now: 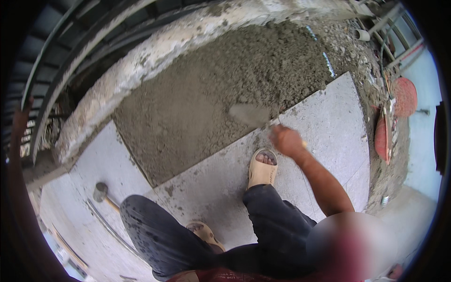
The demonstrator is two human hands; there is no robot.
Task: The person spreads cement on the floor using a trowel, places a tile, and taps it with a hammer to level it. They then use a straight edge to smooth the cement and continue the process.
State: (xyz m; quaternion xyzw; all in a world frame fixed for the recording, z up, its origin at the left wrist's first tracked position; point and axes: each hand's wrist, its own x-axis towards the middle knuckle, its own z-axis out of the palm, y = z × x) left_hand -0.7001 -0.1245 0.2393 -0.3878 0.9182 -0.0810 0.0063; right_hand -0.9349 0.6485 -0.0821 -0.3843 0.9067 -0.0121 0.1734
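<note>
My right hand (287, 140) is closed round the handle of a pointed trowel (249, 114), slightly blurred. The trowel's blade lies over the near edge of a bed of wet grey mortar (188, 113), beside the pale tiles. At the far left rim, a dark, blurred shape that looks like my left hand (19, 121) and forearm is up by the metal railing (40, 70). Its fingers do not show clearly, so whether it grips the railing cannot be made out.
Large pale tiles (329, 122) border the mortar, under my sandalled feet. A mallet (100, 191) lies at left beside a curved-looking strip (110, 225). A rough concrete ledge (141, 66) bounds the far side. Rubble (350, 51) and a red round object (404, 97) are at right.
</note>
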